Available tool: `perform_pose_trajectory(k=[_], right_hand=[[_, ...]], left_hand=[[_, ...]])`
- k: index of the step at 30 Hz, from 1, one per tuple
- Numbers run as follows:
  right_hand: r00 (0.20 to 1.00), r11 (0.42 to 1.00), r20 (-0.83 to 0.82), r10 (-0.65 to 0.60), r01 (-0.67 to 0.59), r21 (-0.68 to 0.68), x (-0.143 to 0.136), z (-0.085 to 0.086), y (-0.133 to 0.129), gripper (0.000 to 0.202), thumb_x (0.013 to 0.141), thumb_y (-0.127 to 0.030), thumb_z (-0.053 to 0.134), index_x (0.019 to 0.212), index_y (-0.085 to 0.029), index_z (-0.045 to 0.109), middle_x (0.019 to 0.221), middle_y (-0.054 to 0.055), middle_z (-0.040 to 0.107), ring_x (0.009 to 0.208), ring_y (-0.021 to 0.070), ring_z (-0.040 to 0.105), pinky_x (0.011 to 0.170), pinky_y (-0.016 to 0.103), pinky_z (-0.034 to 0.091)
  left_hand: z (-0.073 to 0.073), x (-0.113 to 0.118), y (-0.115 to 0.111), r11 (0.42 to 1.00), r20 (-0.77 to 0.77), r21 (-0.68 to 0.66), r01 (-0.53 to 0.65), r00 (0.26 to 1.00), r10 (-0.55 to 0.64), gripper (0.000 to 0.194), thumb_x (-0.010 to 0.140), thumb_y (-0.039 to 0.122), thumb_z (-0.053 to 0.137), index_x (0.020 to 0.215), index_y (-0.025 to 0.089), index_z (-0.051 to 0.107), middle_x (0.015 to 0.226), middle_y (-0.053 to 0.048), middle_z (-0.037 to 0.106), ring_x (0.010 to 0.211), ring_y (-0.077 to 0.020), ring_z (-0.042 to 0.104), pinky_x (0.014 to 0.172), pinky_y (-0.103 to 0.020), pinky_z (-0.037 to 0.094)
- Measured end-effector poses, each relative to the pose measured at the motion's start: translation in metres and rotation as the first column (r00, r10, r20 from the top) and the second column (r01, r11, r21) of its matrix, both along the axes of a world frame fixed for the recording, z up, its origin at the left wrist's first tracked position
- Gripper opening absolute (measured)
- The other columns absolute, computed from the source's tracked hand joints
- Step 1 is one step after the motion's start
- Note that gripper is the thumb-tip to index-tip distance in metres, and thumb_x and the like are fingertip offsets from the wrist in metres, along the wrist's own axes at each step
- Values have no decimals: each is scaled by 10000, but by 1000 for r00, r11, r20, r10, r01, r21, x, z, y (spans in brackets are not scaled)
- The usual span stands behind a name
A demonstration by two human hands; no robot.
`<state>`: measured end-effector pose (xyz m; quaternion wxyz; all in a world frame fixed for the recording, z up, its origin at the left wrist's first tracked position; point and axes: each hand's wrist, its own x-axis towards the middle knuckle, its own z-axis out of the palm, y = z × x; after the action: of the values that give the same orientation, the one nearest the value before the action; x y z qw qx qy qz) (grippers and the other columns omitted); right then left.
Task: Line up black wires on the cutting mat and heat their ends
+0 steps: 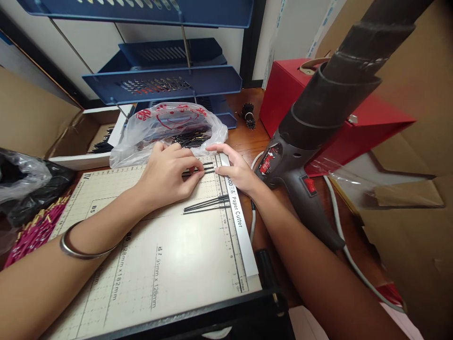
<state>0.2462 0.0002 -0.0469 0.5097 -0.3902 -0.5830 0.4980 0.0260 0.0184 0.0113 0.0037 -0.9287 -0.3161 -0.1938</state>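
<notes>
On the upper part of a cream paper cutter board (184,255), my left hand (173,174) pinches thin black pieces between thumb and fingertips. My right hand (235,170) rests at the board's white edge strip (240,231); its index finger is stretched out and apart from the thumb, which touches the strip near the ends of the black pieces. Below both hands, several thin black strands (205,204) lie fanned on the board, their right ends near the ruler. A metal bangle circles my left wrist.
Behind the board sit a plastic bag (170,123) with black pieces and blue racks (163,85). A heat gun (304,146), its cable and a red box (368,111) stand right. Magenta strands (38,226) and an open carton (71,162) lie left.
</notes>
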Motion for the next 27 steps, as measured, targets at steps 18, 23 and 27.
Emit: perform_pose_trajectory(k=[18, 23, 27], right_hand=[[1000, 1000, -19, 6, -6, -6, 0, -1, 1, 570, 615, -253, 681, 1185, -240, 669, 1343, 72, 716, 1371, 327, 614, 1330, 523, 383], [1000, 1000, -26, -5, 5, -17, -1, -1, 2, 552, 611, -253, 668, 1163, -256, 680, 1327, 53, 725, 1351, 328, 615, 1322, 523, 390], [999, 999, -50, -9, 8, -35, -2, -1, 1, 561, 594, -252, 660, 1155, -254, 681, 1331, 57, 722, 1359, 330, 611, 1335, 522, 374]], left_hand=[[-1, 0, 0, 1000, 0, -9, 4, 1000, -4, 289, 1025, 387, 601, 869, 236, 792, 832, -56, 791, 834, -263, 613, 827, -451, 314], [-1, 0, 1, 1000, -1, -8, 7, 1000, -7, 300, 1018, 403, 594, 862, 241, 793, 832, -57, 795, 833, -267, 613, 818, -453, 319], [0, 0, 2, 1000, 0, -14, 4, 1000, -4, 306, 1012, 417, 593, 862, 244, 797, 823, -60, 795, 826, -264, 607, 818, -454, 327]])
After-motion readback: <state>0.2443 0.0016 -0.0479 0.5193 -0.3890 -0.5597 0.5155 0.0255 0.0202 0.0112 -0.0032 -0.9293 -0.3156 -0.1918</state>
